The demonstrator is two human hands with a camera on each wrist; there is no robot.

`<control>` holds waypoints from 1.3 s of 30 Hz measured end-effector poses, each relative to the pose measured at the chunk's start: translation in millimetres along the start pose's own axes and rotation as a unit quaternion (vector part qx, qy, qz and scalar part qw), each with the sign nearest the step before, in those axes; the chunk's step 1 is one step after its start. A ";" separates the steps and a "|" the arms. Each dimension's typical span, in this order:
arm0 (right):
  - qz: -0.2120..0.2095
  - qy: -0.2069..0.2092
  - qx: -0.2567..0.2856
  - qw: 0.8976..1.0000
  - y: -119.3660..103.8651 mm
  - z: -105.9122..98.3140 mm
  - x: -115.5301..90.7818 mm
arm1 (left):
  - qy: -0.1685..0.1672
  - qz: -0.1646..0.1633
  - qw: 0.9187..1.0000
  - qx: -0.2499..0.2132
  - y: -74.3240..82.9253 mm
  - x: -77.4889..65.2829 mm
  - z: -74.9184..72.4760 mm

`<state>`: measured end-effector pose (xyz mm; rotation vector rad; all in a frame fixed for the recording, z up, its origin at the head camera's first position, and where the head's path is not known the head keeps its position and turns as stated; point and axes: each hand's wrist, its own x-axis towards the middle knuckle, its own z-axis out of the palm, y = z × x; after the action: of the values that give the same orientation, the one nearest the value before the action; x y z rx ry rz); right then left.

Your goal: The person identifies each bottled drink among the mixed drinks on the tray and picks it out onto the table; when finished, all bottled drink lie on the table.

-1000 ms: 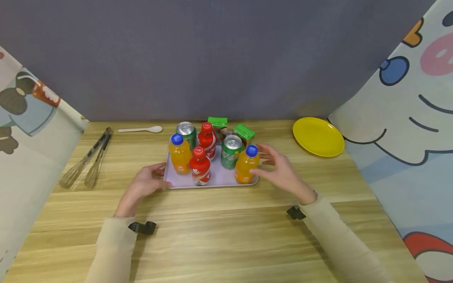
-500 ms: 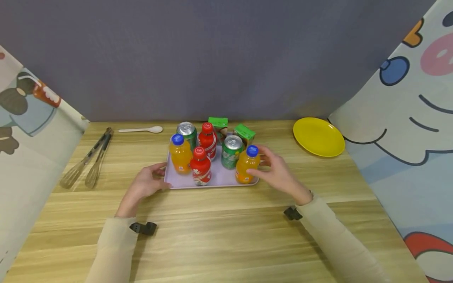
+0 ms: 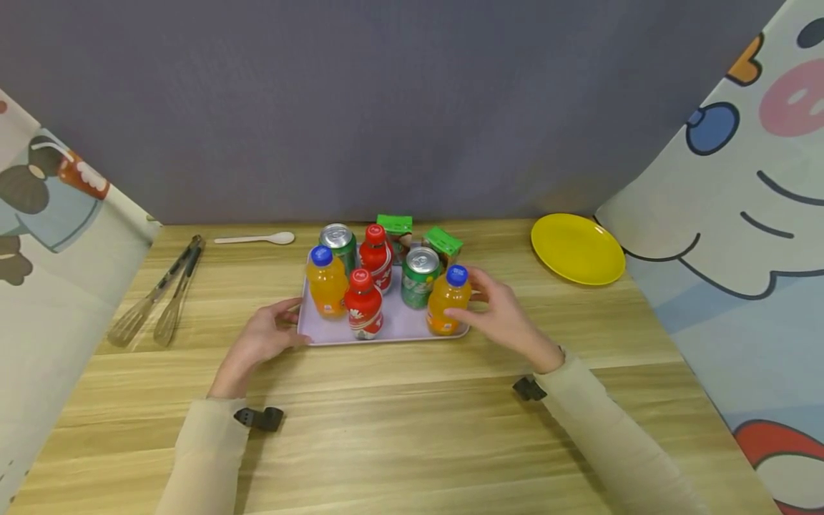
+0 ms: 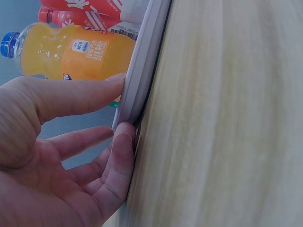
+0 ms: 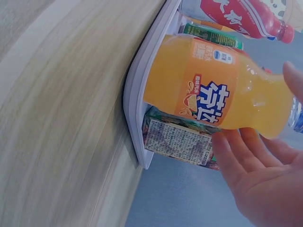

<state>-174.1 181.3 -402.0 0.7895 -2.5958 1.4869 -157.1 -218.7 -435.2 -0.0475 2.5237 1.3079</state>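
Head view: the step in hand looks to be taking hold of the right-hand orange bottle [image 3: 443, 297], which stands upright at the right front corner of the lilac tray [image 3: 400, 322], near a green can [image 3: 417, 286]. The next move seems to call for closing thumb and fingers round it. The left hand [image 3: 260, 335] pinches the tray's left edge, thumb on the rim, fingertip against the outer side. The right hand [image 3: 505, 315] curves partly open about the bottle; whether it grips cannot be told.
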 end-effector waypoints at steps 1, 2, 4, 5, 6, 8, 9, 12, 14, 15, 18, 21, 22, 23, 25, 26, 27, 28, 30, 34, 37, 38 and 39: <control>-0.001 0.001 -0.001 1.000 -0.2 0.4 0.2 | -0.001 -0.001 1.000 0.000 0.0 0.0 0.0; -0.001 0.003 -0.003 1.000 -0.3 0.8 0.2 | -0.001 -0.002 1.000 0.000 0.0 -0.1 -0.2; -0.001 0.008 -0.008 1.000 0.0 1.5 0.8 | -0.003 -0.002 1.000 0.002 0.1 0.0 -0.4; 0.000 0.011 -0.010 1.000 0.3 1.8 1.1 | -0.003 -0.002 1.000 0.003 0.3 -0.1 -0.6; 0.001 0.013 -0.012 1.000 0.6 2.1 1.3 | -0.003 -0.003 1.000 0.004 0.3 -0.1 -0.9; 0.002 0.016 -0.015 1.000 0.8 2.6 1.7 | -0.003 -0.004 1.000 0.003 0.3 -0.4 -1.2; 0.003 0.017 -0.015 1.000 0.9 2.8 1.9 | -0.003 -0.005 1.000 0.002 0.2 -0.5 -1.3; 0.006 0.019 -0.015 1.000 -0.6 2.5 1.5 | -0.004 -0.008 1.000 0.000 -0.7 -0.9 -0.9; 0.012 0.020 -0.013 1.000 -1.3 2.1 0.9 | -0.005 -0.008 1.000 0.000 -1.1 -1.0 -0.2; 0.014 0.021 -0.012 1.000 -1.9 1.8 0.6 | -0.005 -0.008 1.000 0.000 -1.4 -1.0 0.1; 0.019 0.023 -0.008 1.000 -3.5 1.5 0.3 | -0.004 -0.008 1.000 -0.002 -1.7 -1.2 0.7; 0.017 0.027 -0.006 0.999 -5.3 2.0 0.5 | -0.003 -0.008 1.000 -0.002 -1.9 -1.6 0.6; 0.016 0.029 -0.006 0.999 -5.6 2.4 0.5 | -0.003 -0.007 1.000 -0.001 -1.9 -1.8 0.5; 0.014 0.031 -0.007 0.999 -5.9 2.8 0.6 | -0.003 -0.006 1.000 0.001 -2.0 -2.0 0.2; 0.010 0.036 -0.009 0.999 -6.1 3.4 0.9 | -0.002 -0.005 1.000 0.002 -2.1 -2.3 -0.2; 0.009 0.038 -0.008 0.999 -6.1 3.7 1.1 | -0.002 -0.004 1.000 0.002 -2.0 -2.4 -0.4; 0.007 0.040 -0.008 0.999 -5.8 4.0 1.3 | -0.002 -0.004 1.000 0.002 -2.0 -2.4 -0.7; 0.006 0.040 -0.005 0.999 -5.8 4.1 1.6 | -0.001 -0.004 1.000 0.002 -1.8 -2.2 -0.8; 0.005 0.041 -0.002 0.999 -6.2 3.9 2.3 | -0.002 -0.003 1.000 0.003 -1.6 -1.3 -0.9; 0.007 0.041 0.004 0.999 -13.4 2.7 3.5 | -0.002 -0.005 1.000 0.006 -0.9 0.8 -0.6; 0.008 0.042 0.011 0.999 -28.9 0.4 2.5 | -0.002 -0.009 1.000 0.007 -0.4 1.6 0.3; 0.009 0.043 0.012 0.999 -34.2 -0.4 1.9 | -0.003 -0.011 1.000 0.006 -0.2 1.7 0.9; 0.008 0.044 0.014 0.999 -39.3 -1.4 1.2 | -0.005 -0.010 1.000 0.006 -0.1 1.8 1.4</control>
<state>-157.7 165.9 -369.7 0.6900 -2.5304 1.5282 -158.4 -217.4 -436.5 -0.0640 2.5169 1.2822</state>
